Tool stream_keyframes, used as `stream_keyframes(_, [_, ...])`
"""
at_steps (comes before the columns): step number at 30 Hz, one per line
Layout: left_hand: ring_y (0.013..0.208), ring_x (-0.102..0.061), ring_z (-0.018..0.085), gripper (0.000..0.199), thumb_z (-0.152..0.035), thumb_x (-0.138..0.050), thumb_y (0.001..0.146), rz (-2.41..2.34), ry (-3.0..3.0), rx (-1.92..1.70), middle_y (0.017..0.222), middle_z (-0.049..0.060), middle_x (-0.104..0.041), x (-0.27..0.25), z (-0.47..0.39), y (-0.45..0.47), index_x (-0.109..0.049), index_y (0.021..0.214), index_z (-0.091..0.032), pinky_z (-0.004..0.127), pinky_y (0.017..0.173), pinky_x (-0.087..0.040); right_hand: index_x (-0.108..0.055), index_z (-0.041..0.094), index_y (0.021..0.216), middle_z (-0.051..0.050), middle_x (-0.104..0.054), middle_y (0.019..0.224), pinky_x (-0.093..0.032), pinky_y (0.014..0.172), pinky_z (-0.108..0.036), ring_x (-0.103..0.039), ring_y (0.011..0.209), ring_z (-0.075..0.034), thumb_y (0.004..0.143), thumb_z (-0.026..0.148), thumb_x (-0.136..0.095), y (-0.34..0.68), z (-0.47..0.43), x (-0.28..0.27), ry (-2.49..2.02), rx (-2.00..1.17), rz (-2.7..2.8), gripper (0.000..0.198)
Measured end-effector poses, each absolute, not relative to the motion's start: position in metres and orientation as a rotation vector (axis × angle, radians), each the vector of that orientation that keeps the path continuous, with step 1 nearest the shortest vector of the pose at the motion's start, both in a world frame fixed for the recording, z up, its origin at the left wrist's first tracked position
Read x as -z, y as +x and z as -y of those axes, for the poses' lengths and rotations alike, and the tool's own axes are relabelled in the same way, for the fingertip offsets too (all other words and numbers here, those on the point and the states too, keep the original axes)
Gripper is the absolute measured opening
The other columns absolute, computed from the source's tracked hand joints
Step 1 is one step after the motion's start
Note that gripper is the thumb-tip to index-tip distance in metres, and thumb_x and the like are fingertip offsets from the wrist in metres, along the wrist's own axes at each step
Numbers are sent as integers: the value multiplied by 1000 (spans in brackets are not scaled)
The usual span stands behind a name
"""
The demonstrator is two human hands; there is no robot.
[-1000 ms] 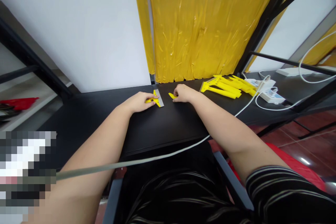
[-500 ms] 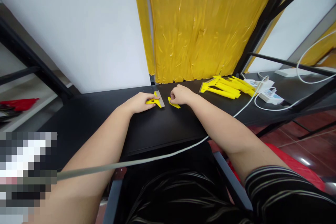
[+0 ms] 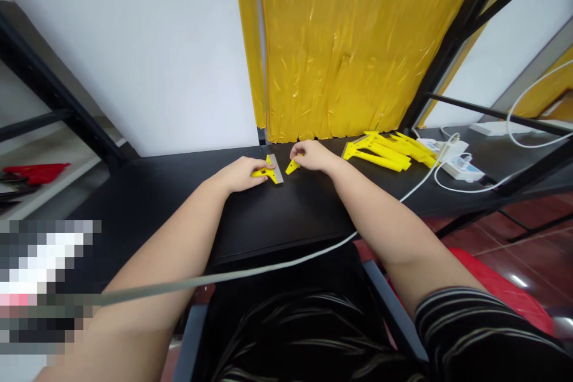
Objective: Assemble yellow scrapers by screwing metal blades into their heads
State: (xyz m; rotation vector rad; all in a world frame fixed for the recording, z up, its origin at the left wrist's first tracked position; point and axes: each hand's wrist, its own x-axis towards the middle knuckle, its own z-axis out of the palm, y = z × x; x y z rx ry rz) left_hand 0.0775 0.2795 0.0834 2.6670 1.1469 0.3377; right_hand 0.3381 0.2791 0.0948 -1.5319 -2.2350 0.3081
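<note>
yellow plastic and grey metal meet in the head view: the left hand has its grip closed round the handle of a scraper, thumb and fingers pinching it low over the black bench. its straight grey blade points to the right and lies slantwise, bare along its length. just beyond that edge, and apart from it, the right hand has a small yellow piece in its grip, held between thumb and curled fingers; part of the piece is hidden by the hand, and its free end slopes down toward the blade.

to the right of the right wrist, more yellow scrapers lie in an overlapping pile near the back of the bench. beside them sits a white power strip with plugs in it. a pale cable runs across the view, over the left forearm and behind the right one. at the back hang a wrinkled sheet of amber film and a plain white panel. below, grey armrests flank the lap, and a black striped sleeve covers the right upper arm.
</note>
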Motion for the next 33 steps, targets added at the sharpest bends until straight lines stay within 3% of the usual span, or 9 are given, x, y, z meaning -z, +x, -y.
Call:
stream_keyframes(5, [124,-68,27,51,-44,-61,91,-1139,2665,-347,139,5,-71,-82,-282,78,-70,137,-25,38,108,-48,-67,17,115,-4,-73,84,-60,66,-25,-69,67,-13,84,9,-69,356,-289,-87,-1197,-1133,1798,32])
stream_keyframes(8, [125,-67,26,51,-45,-60,91,-1124,2674,-354,139,4,-71,-81,-282,79,-70,137,-26,36,110,-47,-56,18,122,4,-68,69,-52,52,-18,-62,54,-10,80,6,-76,356,-293,-80,-1081,-1309,1653,48])
stream_keyframes(12, [114,-70,25,51,-45,-60,90,-1104,2701,-380,133,4,-74,-81,-279,82,-70,137,-26,35,102,-50,-52,19,105,5,-70,68,-55,55,-18,-64,54,-9,75,4,-82,341,-297,-71,-1030,-1418,1563,45])
stream_keyframes(16, [103,-72,25,49,-45,-60,90,-1091,2726,-418,122,5,-77,-81,-278,83,-72,133,-24,34,92,-51,-58,17,93,3,-70,71,-61,62,-20,-67,61,-10,74,4,-84,327,-298,-66,-982,-1402,1589,35])
stream_keyframes(20, [92,-71,22,48,-45,-61,89,-1110,2718,-432,112,5,-78,-78,-280,82,-71,132,-24,32,85,-51,-67,15,101,2,-71,75,-62,62,-20,-68,66,-10,76,5,-82,324,-297,-64,-935,-1352,1620,31])
stream_keyframes(24, [89,-71,22,48,-46,-63,89,-1124,2700,-464,105,4,-78,-77,-282,81,-70,131,-24,31,84,-50,-70,14,112,2,-70,77,-64,63,-22,-68,67,-11,76,6,-82,326,-296,-62,-930,-1363,1664,39])
stream_keyframes(29, [85,-69,20,48,-46,-65,89,-1109,2687,-508,99,4,-77,-77,-281,82,-69,130,-24,30,81,-49,-71,16,120,-3,-74,99,-64,61,-23,-68,67,-10,74,12,-86,325,-298,-58,-929,-1286,1734,48])
stream_keyframes(33, [76,-66,17,48,-46,-66,88,-1064,2674,-556,98,3,-75,-76,-280,83,-67,130,-23,28,72,-46,-68,15,119,-2,-75,89,-63,59,-23,-70,69,-13,72,16,-88,326,-305,-52,-844,-1318,1741,51])
